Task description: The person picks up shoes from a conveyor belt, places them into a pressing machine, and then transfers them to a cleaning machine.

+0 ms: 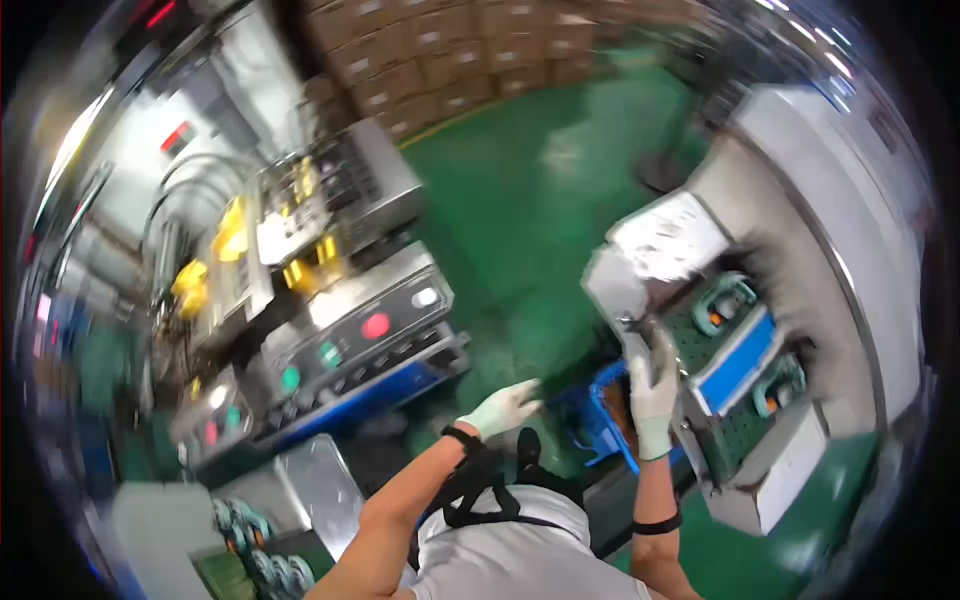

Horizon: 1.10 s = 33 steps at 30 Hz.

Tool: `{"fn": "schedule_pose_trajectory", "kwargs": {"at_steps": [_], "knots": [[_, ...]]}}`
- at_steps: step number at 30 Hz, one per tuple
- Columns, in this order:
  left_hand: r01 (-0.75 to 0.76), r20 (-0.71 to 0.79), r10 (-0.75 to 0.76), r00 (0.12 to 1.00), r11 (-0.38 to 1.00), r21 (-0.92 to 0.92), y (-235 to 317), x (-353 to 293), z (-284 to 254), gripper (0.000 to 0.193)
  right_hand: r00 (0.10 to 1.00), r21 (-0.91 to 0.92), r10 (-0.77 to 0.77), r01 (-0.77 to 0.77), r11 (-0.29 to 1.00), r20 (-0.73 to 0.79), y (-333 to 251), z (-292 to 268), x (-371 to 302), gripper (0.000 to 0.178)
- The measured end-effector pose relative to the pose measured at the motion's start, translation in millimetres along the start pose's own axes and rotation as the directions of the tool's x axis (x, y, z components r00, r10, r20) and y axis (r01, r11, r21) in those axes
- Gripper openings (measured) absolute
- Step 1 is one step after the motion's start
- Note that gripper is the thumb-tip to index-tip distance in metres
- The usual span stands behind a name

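Observation:
My left hand (503, 408), in a white glove, hangs over the green floor in front of me. Its fingers reach to the right, loosely apart, with nothing visible in them. My right hand (653, 395), gloved too, is above the rim of a blue bin (602, 405), at the near edge of the right-hand bench. Its fingers point away from me, and motion smears their tips. A small dark-and-metal piece (630, 322) shows beside those fingertips; whether I hold it cannot be made out. Two teal ring-shaped parts (724, 303) lie on the bench's green perforated surface, either side of a blue-and-white block (738, 362).
At left stands a machine with a button panel (375, 325) and yellow parts (230, 230). A metal tray (320, 485) and more teal parts (240, 525) are lower left. A white box (670, 237) tops the right bench. Cartons (440, 55) are stacked far off.

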<state>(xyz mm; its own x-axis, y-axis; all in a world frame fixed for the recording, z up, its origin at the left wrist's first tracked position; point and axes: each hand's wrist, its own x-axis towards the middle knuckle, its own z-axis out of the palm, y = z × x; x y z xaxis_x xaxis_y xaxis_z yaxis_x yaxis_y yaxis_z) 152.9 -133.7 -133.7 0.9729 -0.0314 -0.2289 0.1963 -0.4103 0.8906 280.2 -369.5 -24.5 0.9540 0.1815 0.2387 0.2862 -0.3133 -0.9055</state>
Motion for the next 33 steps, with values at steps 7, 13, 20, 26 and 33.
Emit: {"fn": "schedule_pose_trajectory", "kwargs": {"at_steps": [7, 13, 20, 26, 33], "knots": [[0.579, -0.785, -0.605, -0.132, 0.596, -0.556, -213, -404, 12, 0.036, 0.469, -0.086, 0.162, -0.178, 0.980, 0.868, 36, 214, -104, 0.065], [0.182, -0.321, -0.547, -0.773, 0.294, -0.938, -187, -604, 186, 0.053, 0.235, -0.307, 0.258, 0.209, 0.928, 0.937, 68, 275, -134, 0.065], [-0.105, 0.038, -0.289, -0.956, 0.221, -0.970, -186, -698, 365, 0.095, 0.053, -0.309, 0.384, 0.700, 0.644, 0.922, 25, 324, -220, 0.064], [0.097, -0.148, -0.190, -0.971, 0.254, -0.962, -220, -751, 342, 0.034, -0.124, -0.211, 0.410, 0.706, 0.677, 0.903, -26, 391, -264, 0.062], [0.263, -0.472, -0.346, -0.810, 0.506, -0.822, -193, -708, 244, 0.024, -0.432, 0.139, 0.167, 0.593, 0.793, 0.886, -128, 406, -384, 0.064]]}}
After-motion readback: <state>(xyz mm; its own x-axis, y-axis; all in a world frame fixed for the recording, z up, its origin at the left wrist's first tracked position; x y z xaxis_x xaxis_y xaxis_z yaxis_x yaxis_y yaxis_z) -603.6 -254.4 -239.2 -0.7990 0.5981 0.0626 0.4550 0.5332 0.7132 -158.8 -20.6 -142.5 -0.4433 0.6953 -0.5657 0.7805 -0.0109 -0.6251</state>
